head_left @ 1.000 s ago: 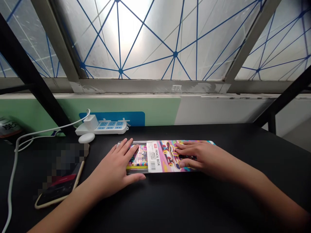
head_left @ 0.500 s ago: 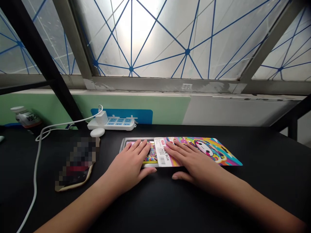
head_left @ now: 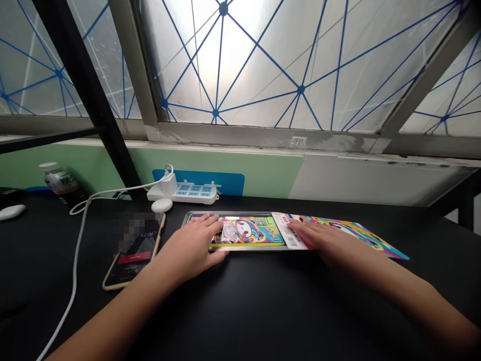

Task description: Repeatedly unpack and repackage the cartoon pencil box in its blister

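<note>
A shallow clear plastic tray point(head_left: 248, 247) lies on the black table with a bright, cartoon-printed packet point(head_left: 246, 230) inside it. My left hand point(head_left: 195, 245) rests flat across the tray's left end, fingers stretched out, covering part of the packet. A colourful printed card cover point(head_left: 372, 240) with a white barcode strip overlaps the tray's right end and sticks out well to the right, slightly tilted. Flat on this cover, near its barcode strip, lies my right hand point(head_left: 319, 238), its fingers extended. What is under the cover is hidden.
To the left lie a phone point(head_left: 137, 255) and a white oval object point(head_left: 162, 205). A power strip point(head_left: 188, 192) with a plugged-in white cable point(head_left: 77, 255) stands against the wall. A bottle point(head_left: 62, 183) and another white oval object point(head_left: 12, 212) are farther left.
The card cover has slid right along the tray under my right hand, uncovering more of the packet. My left hand has stayed on the tray's left end. The view has shifted somewhat.
</note>
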Available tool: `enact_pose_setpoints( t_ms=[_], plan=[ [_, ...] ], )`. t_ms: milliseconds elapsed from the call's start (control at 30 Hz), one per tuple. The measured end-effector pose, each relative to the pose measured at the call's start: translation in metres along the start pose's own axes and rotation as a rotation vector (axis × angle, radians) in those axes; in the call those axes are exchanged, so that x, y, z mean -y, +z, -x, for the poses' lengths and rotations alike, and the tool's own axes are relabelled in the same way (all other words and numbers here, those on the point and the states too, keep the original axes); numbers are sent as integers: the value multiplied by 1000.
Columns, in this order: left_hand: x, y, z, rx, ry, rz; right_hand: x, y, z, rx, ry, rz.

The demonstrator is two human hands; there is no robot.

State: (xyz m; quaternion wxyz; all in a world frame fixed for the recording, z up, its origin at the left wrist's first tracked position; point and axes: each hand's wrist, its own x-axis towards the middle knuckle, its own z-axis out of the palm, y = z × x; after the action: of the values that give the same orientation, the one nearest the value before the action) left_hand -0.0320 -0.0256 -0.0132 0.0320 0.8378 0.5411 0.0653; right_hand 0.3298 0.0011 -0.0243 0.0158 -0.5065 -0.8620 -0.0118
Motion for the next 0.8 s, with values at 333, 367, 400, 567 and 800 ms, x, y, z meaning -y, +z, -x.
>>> enact_pose_setpoints(
  t_ms=[333, 367, 400, 567, 800],
  plan=[
    [16, 3, -8, -144, 72, 71, 40, -36, 12, -452, -129, 246],
    [17, 4, -8, -159, 67, 66, 60, -36, 17, -468, -251, 259],
    [17, 5, -9, -171, 61, 61, 82, -34, 22, -490, -355, 277],
    [11, 10, -8, -199, 85, 70, 172, 8, 37, -622, -604, 274],
    [2, 15, -9, -175, 111, 8, 182, 35, -2, -441, -504, 28]
  ],
)
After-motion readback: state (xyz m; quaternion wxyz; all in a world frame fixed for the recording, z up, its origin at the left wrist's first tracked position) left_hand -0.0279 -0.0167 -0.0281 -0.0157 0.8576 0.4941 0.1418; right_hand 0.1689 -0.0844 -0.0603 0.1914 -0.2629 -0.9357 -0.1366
